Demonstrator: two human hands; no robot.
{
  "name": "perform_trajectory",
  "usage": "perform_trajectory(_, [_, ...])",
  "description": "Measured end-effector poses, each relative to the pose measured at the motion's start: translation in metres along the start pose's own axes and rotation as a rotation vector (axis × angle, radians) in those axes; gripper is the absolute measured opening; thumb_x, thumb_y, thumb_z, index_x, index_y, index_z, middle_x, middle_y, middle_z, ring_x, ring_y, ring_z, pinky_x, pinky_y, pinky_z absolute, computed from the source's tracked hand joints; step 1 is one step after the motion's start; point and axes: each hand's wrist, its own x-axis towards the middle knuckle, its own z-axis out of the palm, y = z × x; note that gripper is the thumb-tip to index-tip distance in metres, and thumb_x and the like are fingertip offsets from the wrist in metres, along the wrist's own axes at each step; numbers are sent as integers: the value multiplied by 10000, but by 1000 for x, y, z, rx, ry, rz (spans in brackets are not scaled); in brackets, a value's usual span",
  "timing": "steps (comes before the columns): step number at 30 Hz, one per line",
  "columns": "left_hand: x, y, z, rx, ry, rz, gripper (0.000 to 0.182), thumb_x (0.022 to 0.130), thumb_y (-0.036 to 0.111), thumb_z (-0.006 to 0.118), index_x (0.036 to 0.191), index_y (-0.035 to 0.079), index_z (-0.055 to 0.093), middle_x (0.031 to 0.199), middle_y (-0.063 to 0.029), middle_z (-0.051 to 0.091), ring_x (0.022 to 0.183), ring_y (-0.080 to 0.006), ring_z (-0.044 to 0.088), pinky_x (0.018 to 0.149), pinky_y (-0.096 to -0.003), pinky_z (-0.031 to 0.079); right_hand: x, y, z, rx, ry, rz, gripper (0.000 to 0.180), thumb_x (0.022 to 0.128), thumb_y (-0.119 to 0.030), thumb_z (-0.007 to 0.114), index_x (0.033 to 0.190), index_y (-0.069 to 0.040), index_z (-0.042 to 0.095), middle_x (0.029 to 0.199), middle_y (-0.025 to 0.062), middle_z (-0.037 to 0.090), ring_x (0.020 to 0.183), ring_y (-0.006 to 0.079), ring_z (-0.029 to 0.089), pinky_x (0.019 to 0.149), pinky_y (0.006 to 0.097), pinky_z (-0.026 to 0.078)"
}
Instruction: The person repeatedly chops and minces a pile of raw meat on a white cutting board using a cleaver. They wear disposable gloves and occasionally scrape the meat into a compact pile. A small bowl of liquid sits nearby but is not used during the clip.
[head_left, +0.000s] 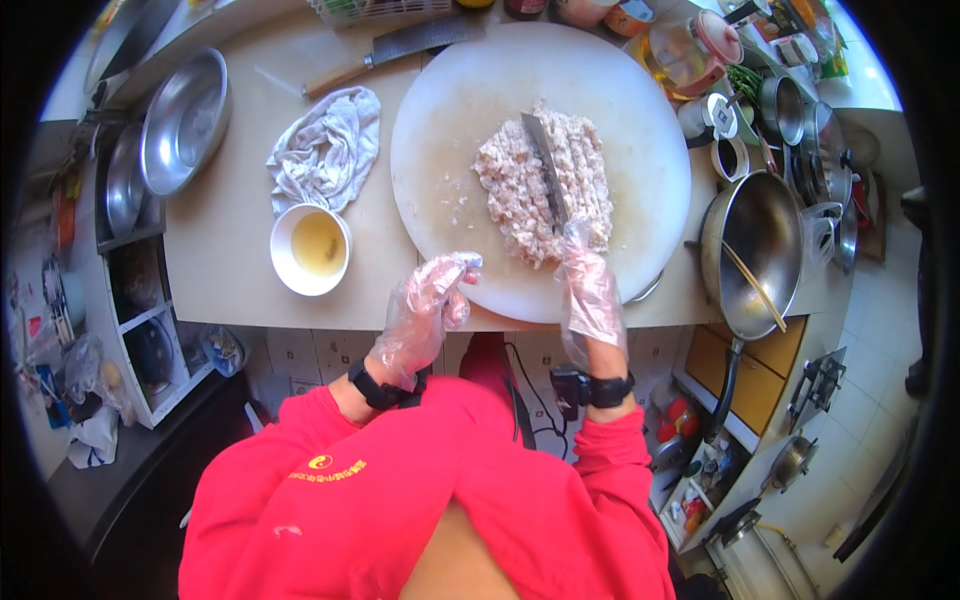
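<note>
My right hand (589, 289), in a clear plastic glove, grips a cleaver (546, 166), whose handle is hidden under the fingers. The blade stands on edge in a flat mass of minced meat (585, 165), splitting it lengthwise. Pressed lines run along the right part of the meat; the left part is rougher. Beneath lies a round white cutting board (450, 112) with small meat scraps left of the pile. My left hand (427, 304), also gloved, hovers by the board's lower left rim, its fingers loosely curled around nothing visible.
Left of the board are a white bowl of yellowish liquid (319, 244), a crumpled cloth (330, 150) and a metal basin (186, 124). A second cleaver (420, 41) lies behind. At right stand a wok (757, 240) with chopsticks (754, 285) and an oil jug (679, 52).
</note>
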Motion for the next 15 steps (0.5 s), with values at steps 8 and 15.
perform_trajectory(8, [-1, 5, -3, -26, -3, -22, 328, 991, 272, 529, 1179, 22, 627, 968, -46, 634, 578, -68, 481, 525, -213, 368, 6, -5, 5, -68, 17, 33, 347, 998, -319, 547, 907, 10, 616, 723, 32, 573, 662, 123, 480, 563, 325, 396])
perform_trajectory(15, [-3, 6, -9, -32, 22, -43, 320, 991, 263, 530, 1175, 21, 630, 967, -42, 634, 580, -66, 478, 525, -209, 367, -53, 13, -17, 602, 191, 631, 485, 1003, -555, 430, 798, -120, 488, 527, -33, 388, 397, 102, 363, 370, 270, 294])
